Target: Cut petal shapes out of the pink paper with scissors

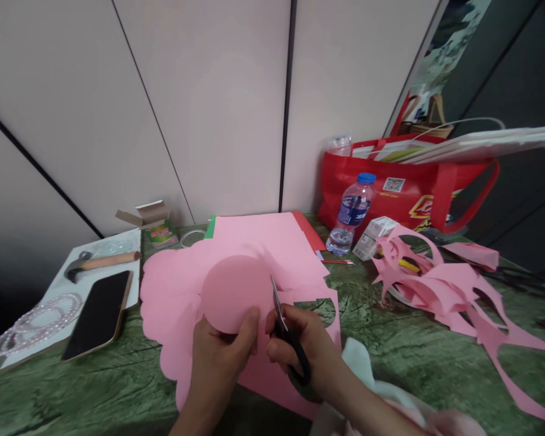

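My left hand [224,348] grips a round pink paper disc [236,287] by its lower edge, thumb on top and fingers underneath. In my right hand [302,342] is a pair of black-handled scissors [295,348], its blades pointing up beside the disc's right edge. The blades look nearly closed; whether they touch the paper I cannot tell. Below both hands lie pink paper sheets [281,242] and several scallop-edged or round pink pieces [163,272]. A pink sheet with a curved cut-out [333,315] is just right of the scissors.
On the left, a hammer [109,260], a phone [100,315] and a bead string [40,321] lie on white board. At right stand a water bottle [352,212], a red bag [390,194] and a small white box [376,236], near pink paper scraps [440,284]. A pale wall [218,109] rises behind.
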